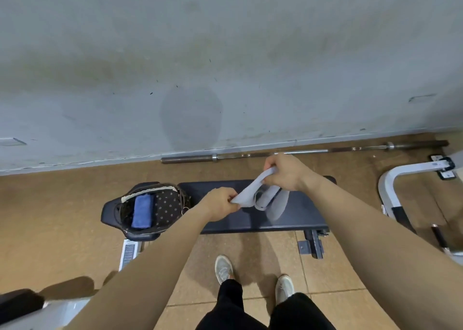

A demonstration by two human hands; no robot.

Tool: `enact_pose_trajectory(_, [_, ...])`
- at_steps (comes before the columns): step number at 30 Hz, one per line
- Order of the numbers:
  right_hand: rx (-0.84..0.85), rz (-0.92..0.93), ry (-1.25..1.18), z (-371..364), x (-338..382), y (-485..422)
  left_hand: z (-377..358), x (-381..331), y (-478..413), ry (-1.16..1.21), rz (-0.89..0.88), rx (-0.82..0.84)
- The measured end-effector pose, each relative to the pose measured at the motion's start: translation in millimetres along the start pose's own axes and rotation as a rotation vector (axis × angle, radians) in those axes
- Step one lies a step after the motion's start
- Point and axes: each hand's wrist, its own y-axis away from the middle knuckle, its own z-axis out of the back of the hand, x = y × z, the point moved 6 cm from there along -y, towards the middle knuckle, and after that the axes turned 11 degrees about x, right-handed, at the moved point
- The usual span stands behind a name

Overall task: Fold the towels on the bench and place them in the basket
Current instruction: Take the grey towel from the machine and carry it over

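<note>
Hands grip a grey towel (253, 191) above the tabletop (295, 219): left hand (220, 205) and right hand (285, 171) fingers clamped on its ends; basket (160, 204) left of it holds a blue towel (142, 211).

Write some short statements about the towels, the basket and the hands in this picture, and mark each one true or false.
1. The left hand and the right hand both grip the grey towel. True.
2. The basket holds nothing. False: a folded blue towel lies in it.
3. The grey towel lies flat on the bench. False: the hands hold it up over the bench.
4. A barbell lies on the floor by the wall. True.
5. The basket stands at the bench's right end. False: it stands at the left end.
</note>
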Motion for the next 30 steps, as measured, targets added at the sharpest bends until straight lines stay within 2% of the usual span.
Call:
enact_pose_trajectory(3, [-0.033, -0.058, 0.12, -10, -20, 9, -10, 11, 3, -0.036, 0.077, -0.045])
enact_pose_trajectory(6, [-0.085, -0.135, 0.209, -22, -51, 21, -23, 23, 9, 0.041, 0.144, -0.092])
enact_pose_trajectory(11, [-0.007, -0.198, 0.147, -63, -99, 45, -42, 38, 28, 0.085, 0.196, -0.199])
enact_pose_trajectory(16, [0.124, -0.186, 0.12, -106, -126, 69, -66, 67, 43, -0.033, 0.231, -0.121])
enact_pose_trajectory(20, [0.152, -0.241, 0.105, -128, -137, 70, -86, 93, 39, -0.086, 0.252, -0.02])
enact_pose_trajectory(24, [0.113, -0.324, 0.162, -132, -148, 45, -86, 111, 10, -0.117, 0.246, -0.015])
enact_pose_trajectory(30, [0.032, -0.387, 0.223, -155, -189, -62, -86, 163, -95, -0.075, 0.232, -0.143])
